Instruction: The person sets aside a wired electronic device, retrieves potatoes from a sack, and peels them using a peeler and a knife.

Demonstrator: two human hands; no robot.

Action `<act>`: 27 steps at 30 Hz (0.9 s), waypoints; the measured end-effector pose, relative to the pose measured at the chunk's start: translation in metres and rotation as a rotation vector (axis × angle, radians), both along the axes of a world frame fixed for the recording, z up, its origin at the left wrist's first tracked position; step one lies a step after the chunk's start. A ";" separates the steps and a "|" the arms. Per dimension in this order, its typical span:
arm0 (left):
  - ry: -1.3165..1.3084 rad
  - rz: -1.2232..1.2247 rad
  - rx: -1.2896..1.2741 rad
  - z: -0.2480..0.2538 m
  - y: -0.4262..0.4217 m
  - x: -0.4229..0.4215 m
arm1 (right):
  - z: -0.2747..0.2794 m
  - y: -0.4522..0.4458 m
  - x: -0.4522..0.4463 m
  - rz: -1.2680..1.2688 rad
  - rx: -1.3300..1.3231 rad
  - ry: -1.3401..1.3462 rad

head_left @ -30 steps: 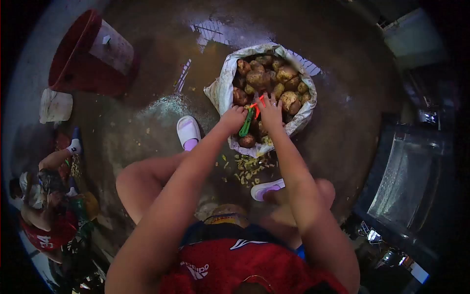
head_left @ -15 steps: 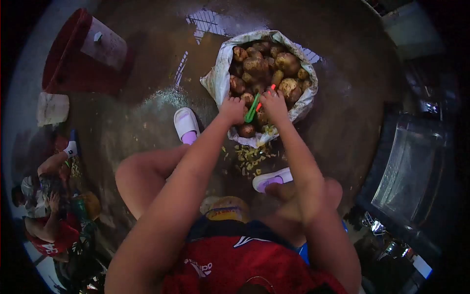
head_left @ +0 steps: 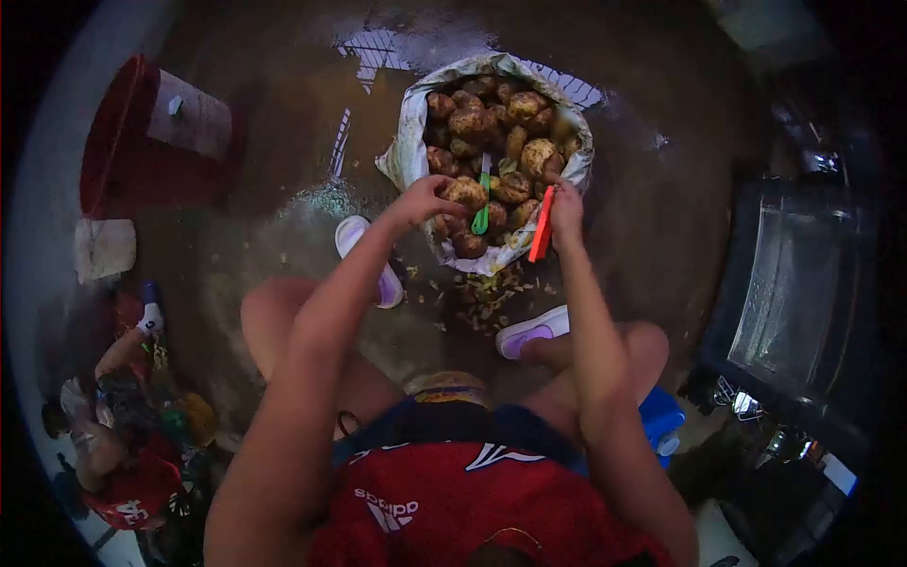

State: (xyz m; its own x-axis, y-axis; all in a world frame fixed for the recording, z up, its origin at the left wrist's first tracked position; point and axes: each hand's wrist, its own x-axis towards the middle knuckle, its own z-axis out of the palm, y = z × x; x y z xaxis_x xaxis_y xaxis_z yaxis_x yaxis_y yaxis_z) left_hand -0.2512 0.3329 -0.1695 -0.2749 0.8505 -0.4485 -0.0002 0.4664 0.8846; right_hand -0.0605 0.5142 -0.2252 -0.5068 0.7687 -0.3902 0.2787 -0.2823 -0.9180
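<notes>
An open white sack (head_left: 413, 123) full of brown potatoes stands on the wet floor in front of me. My left hand (head_left: 420, 200) is at the sack's left side, its fingers curled round a potato (head_left: 465, 193). A green-handled tool (head_left: 482, 219), perhaps a knife or peeler, lies on the potatoes just right of that hand. My right hand (head_left: 567, 210), at the sack's right edge, is closed on an orange-red tool (head_left: 542, 225) that points down toward me. Peelings (head_left: 487, 304) lie on the floor by the sack's near edge.
A large red bucket (head_left: 113, 142) and a small white container (head_left: 106, 249) stand at the left. Another person (head_left: 132, 472) in red sits at the lower left. A dark-framed clear panel (head_left: 789, 293) is at the right, and a blue object (head_left: 661, 422) lies near my right knee.
My hands have moved apart. The left has taken hold of a potato, while the right has carried the orange-red tool to the right. The green tool now lies free on the potatoes.
</notes>
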 end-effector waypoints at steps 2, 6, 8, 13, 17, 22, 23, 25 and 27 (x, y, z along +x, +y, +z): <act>-0.440 0.118 0.034 0.009 -0.007 -0.002 | -0.006 -0.013 -0.007 0.312 0.031 -0.175; -0.829 0.151 0.039 0.071 -0.020 0.014 | -0.057 -0.049 -0.024 0.641 0.314 -0.423; -0.933 0.185 0.092 0.106 -0.030 0.030 | -0.079 -0.071 -0.023 0.510 0.575 -0.376; -1.072 0.274 0.241 0.123 -0.041 0.049 | -0.099 -0.081 -0.051 0.346 0.283 -0.402; -1.079 0.234 0.193 0.129 -0.039 0.053 | -0.097 -0.076 -0.050 0.068 -0.236 -0.282; -0.822 0.190 0.265 0.120 -0.047 0.059 | -0.108 -0.058 -0.023 0.310 -0.264 -0.077; -0.773 0.160 0.281 0.116 -0.049 0.059 | -0.101 -0.056 -0.019 0.363 -0.332 -0.010; -0.847 0.188 0.286 0.123 -0.052 0.062 | -0.043 -0.059 -0.004 0.280 -0.485 -0.022; -0.886 0.235 0.296 0.132 -0.055 0.071 | 0.050 -0.068 0.010 0.167 -0.531 -0.001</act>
State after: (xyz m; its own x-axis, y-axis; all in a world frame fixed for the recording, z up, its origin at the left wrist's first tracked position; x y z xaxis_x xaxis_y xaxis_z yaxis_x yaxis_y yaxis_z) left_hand -0.1798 0.2775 -0.0379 -0.1172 0.9290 -0.3511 -0.7898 0.1271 0.6001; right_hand -0.0505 0.4465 -0.1749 -0.6046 0.3752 -0.7026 0.3597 -0.6584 -0.6612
